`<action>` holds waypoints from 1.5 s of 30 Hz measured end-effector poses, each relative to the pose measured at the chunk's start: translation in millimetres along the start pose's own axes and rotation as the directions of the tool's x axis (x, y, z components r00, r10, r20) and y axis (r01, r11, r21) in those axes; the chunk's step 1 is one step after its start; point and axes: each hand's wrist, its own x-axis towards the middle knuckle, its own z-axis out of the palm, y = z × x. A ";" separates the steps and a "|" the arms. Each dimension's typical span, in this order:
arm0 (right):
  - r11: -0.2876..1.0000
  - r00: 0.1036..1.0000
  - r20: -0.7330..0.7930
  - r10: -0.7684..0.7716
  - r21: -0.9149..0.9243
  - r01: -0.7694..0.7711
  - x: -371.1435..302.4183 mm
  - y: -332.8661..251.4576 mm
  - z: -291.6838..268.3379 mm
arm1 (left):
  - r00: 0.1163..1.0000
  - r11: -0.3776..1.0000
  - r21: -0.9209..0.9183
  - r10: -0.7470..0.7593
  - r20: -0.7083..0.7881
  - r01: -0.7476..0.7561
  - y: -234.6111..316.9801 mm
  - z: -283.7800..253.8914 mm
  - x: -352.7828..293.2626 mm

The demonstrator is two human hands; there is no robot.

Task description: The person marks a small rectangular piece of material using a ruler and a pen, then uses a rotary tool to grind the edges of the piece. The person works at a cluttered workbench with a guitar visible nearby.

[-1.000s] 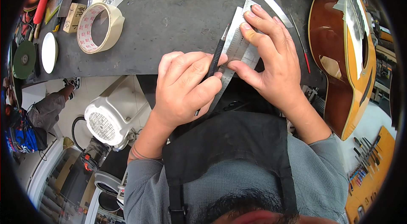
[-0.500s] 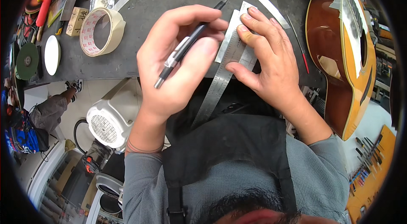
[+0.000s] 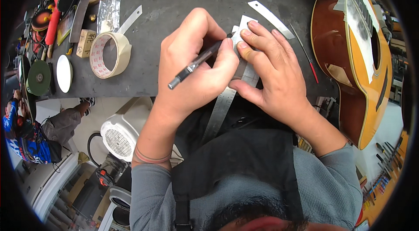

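Observation:
My left hand [image 3: 185,80] is closed round a black and silver mechanical pencil [image 3: 192,68]. The pencil's tip is hidden by my fingers, close to the edge of a steel ruler [image 3: 217,113]. My right hand [image 3: 281,71] lies flat with outstretched fingers, pressing the ruler's far part onto the dark bench. From there the ruler slants back over the bench's near edge toward my apron. A flat greyish piece [image 3: 250,75] shows beside the ruler, under my right palm; most of it is covered.
A guitar [image 3: 327,34] with taped-on sheets stands at the right, a thin red-handled tool [image 3: 310,63] nearby. Metal strips [image 3: 273,19] lie farther back. At the left are a masking tape roll [image 3: 94,60], a wooden block [image 3: 86,43] and a white oval disc [image 3: 64,74].
My left hand has lowered the pencil from above the bench to the ruler's edge, its tip now turned down between my fingers. My right hand remains on the ruler. The view has shifted slightly.

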 end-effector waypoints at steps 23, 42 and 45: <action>1.000 1.000 0.005 -0.009 0.008 0.009 2.4 0.8 -1.5 | 0.990 0.975 0.174 0.137 0.026 -0.140 4.9 7.0 1.6; 1.000 1.000 0.010 -0.008 0.014 0.008 2.4 0.9 -2.3 | 0.991 0.973 0.190 0.130 0.010 -0.129 4.1 9.0 2.3; 1.000 1.000 0.005 -0.009 0.015 0.009 2.4 0.6 -1.8 | 0.992 0.973 0.195 0.122 0.020 -0.123 5.5 8.3 2.0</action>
